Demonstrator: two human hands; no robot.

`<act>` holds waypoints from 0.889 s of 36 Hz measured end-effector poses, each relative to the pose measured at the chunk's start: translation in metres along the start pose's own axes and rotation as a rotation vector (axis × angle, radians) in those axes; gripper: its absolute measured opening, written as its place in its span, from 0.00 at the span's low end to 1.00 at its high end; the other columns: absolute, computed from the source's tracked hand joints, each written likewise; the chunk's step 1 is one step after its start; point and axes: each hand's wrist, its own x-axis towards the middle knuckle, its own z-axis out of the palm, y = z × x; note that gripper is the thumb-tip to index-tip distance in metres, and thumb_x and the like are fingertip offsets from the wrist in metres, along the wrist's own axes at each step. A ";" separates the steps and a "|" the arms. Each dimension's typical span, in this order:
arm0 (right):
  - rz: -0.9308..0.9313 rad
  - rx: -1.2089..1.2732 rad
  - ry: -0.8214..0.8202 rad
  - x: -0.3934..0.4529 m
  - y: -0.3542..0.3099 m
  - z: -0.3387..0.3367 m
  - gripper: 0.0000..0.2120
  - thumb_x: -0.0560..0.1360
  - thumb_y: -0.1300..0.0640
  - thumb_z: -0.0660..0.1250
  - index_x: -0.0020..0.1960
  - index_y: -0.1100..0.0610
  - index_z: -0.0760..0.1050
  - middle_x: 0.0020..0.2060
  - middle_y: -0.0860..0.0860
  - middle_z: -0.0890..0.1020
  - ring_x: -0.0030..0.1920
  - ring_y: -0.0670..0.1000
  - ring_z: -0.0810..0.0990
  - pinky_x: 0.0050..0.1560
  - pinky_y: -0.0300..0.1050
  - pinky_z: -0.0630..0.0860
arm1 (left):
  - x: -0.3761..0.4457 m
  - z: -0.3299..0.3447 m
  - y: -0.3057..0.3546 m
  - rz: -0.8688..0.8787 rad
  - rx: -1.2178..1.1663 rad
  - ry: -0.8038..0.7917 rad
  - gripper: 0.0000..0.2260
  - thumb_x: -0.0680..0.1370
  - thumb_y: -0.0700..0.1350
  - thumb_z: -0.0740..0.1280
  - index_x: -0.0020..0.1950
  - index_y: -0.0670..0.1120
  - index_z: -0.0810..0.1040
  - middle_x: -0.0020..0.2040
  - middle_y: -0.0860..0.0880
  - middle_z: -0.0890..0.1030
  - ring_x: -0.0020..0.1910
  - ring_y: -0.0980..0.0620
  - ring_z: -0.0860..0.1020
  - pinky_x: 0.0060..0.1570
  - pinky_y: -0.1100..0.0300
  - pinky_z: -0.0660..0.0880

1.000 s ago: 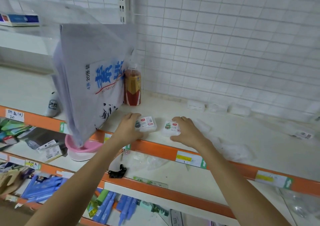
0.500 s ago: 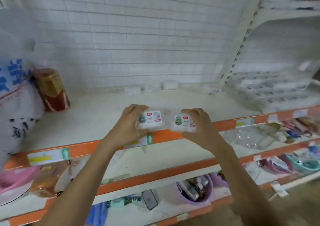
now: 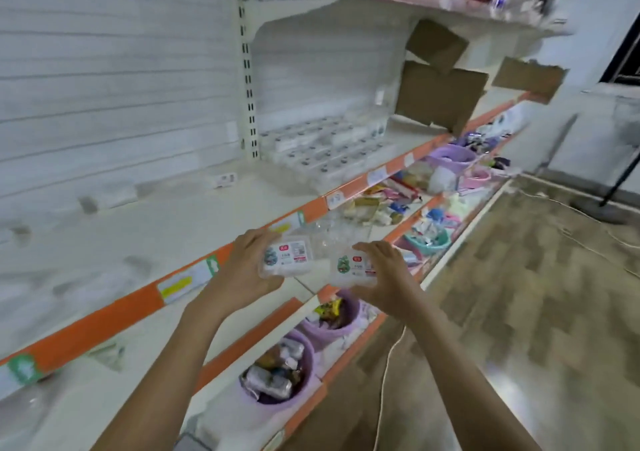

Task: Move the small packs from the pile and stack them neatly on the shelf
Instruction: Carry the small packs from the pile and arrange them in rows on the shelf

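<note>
The left hand (image 3: 247, 270) grasps one small pack (image 3: 289, 258) and the right hand (image 3: 384, 277) another (image 3: 353, 267), seemingly clear of the blurred shelf (image 3: 138, 239).

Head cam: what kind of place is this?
Most likely a small shop aisle: long white shelves with orange price strips, purple tubs of goods below, and rows of small packs stacked on the shelf.

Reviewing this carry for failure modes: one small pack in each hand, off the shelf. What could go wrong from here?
1. Each small pack is held only at its edges by the left hand and right hand; either could slip.
2. The stacked packs look tightly rowed; a careless placement might knock them askew.
</note>
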 end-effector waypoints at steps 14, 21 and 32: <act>0.121 0.076 0.024 -0.001 0.184 -0.048 0.35 0.63 0.52 0.77 0.66 0.60 0.69 0.61 0.53 0.70 0.60 0.54 0.71 0.59 0.52 0.74 | 0.096 0.118 0.077 0.004 -0.030 -0.099 0.32 0.64 0.50 0.70 0.67 0.45 0.67 0.62 0.50 0.66 0.62 0.56 0.62 0.57 0.70 0.56; 0.092 0.092 0.000 0.033 0.221 -0.049 0.34 0.66 0.51 0.75 0.68 0.56 0.66 0.63 0.48 0.67 0.60 0.47 0.70 0.59 0.39 0.74 | 0.138 0.123 0.074 -0.037 -0.005 -0.065 0.35 0.62 0.56 0.69 0.66 0.44 0.68 0.57 0.53 0.66 0.61 0.53 0.67 0.59 0.60 0.66; -0.096 0.139 -0.066 0.192 0.241 -0.073 0.32 0.68 0.49 0.72 0.68 0.50 0.64 0.59 0.44 0.66 0.56 0.47 0.70 0.41 0.26 0.66 | 0.270 0.088 0.040 -0.035 0.158 0.121 0.30 0.69 0.47 0.75 0.69 0.46 0.68 0.64 0.47 0.70 0.63 0.51 0.67 0.54 0.68 0.59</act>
